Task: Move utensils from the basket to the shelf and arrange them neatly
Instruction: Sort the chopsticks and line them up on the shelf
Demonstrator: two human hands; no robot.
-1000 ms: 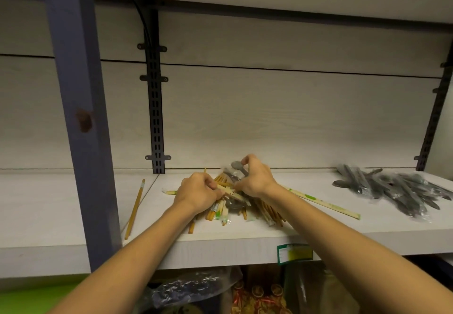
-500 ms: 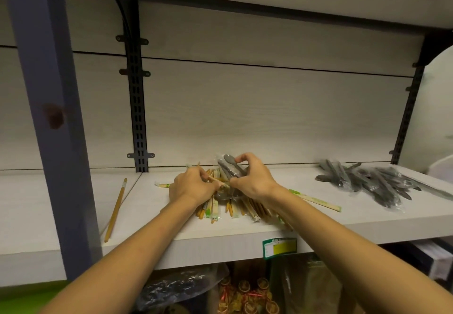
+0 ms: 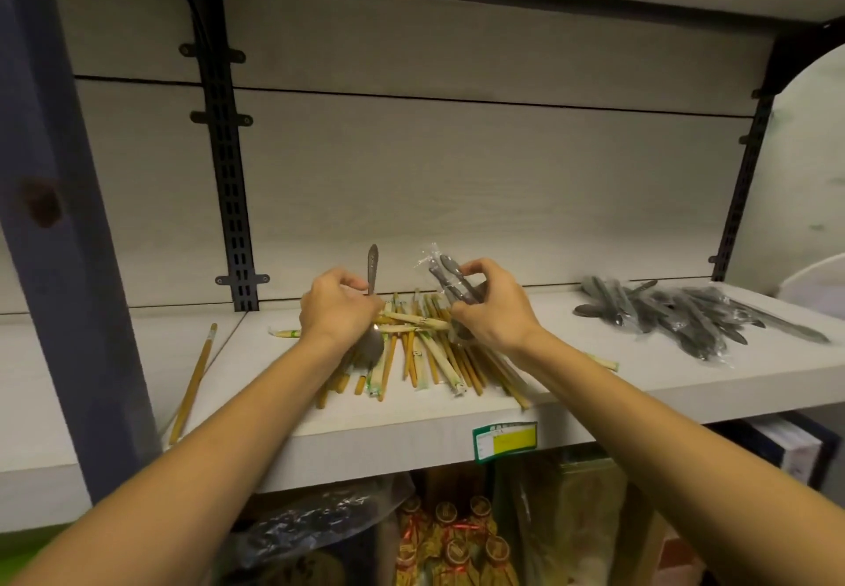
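Observation:
A loose pile of wrapped and bare wooden chopsticks point(image 3: 420, 347) lies on the white shelf point(image 3: 571, 384). Over the pile's left side my left hand point(image 3: 338, 306) grips a bare metal spoon point(image 3: 372, 267), handle up, bowl down by my wrist. My right hand point(image 3: 491, 306) pinches a clear plastic packet of metal spoons point(image 3: 450, 279) lifted above the pile's right side. The basket is out of view.
A heap of plastic-wrapped metal spoons point(image 3: 676, 315) lies on the shelf to the right. One single chopstick point(image 3: 194, 379) lies at the left near a blue upright post point(image 3: 59, 219). Black bracket rails point(image 3: 226, 183) run up the back wall. Bagged goods point(image 3: 457, 544) sit on the shelf below.
Both hands have lifted off the pile and moved apart; the left now holds a lone spoon upright and the right holds the wrapped packet clear of the chopsticks.

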